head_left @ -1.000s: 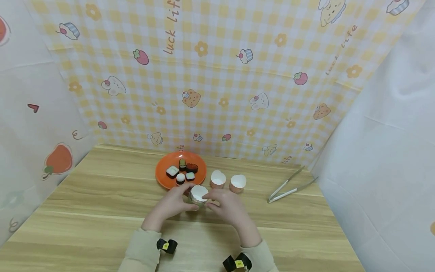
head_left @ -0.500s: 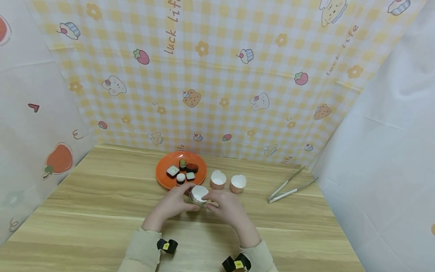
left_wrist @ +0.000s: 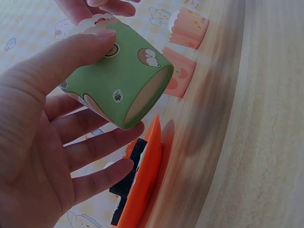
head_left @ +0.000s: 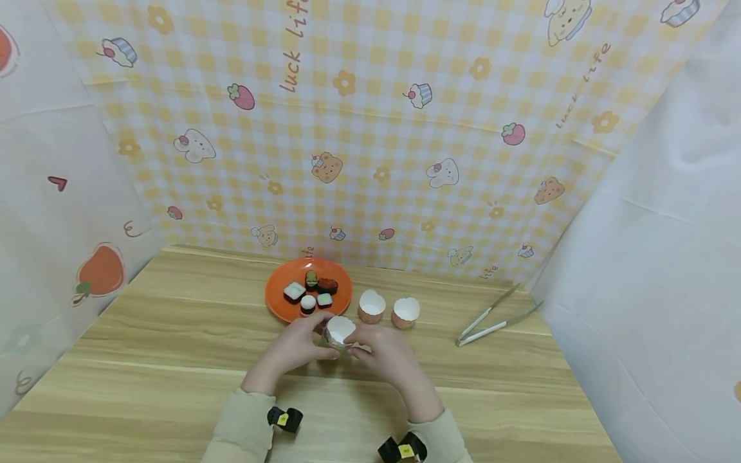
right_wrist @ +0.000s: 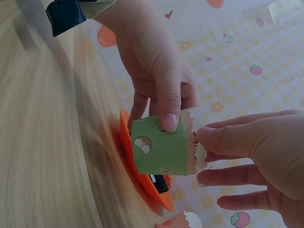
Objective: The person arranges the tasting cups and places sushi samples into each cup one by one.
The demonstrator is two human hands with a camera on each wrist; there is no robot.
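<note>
My left hand (head_left: pixel 292 344) grips a green paper cupcake cup (left_wrist: pixel 123 71) printed with avocados and small animals, its thumb on the side. The cup is held up over the table, tilted in the left wrist view, base facing the camera. Out of its mouth sticks the scalloped rim of a nested paper cup (right_wrist: pixel 191 137), pale with bits of red. My right hand (head_left: pixel 384 350) pinches that rim, thumb at the edge, other fingers extended in the right wrist view. Just beyond the hands lies an orange plate (head_left: pixel 278 302) bearing several toy sushi pieces (head_left: pixel 294 292).
Two pink paper cupcake cups, one nearer the plate (head_left: pixel 371 305) and one to its right (head_left: pixel 405 313), stand upright on the wooden table (head_left: pixel 145 360). Metal tongs (head_left: pixel 483 331) lie spread at the right. A checkered cloth (head_left: pixel 382 141) hangs behind the table.
Both hands stay almost in place around the nested cups. The right fingers shift only slightly at the rim.
</note>
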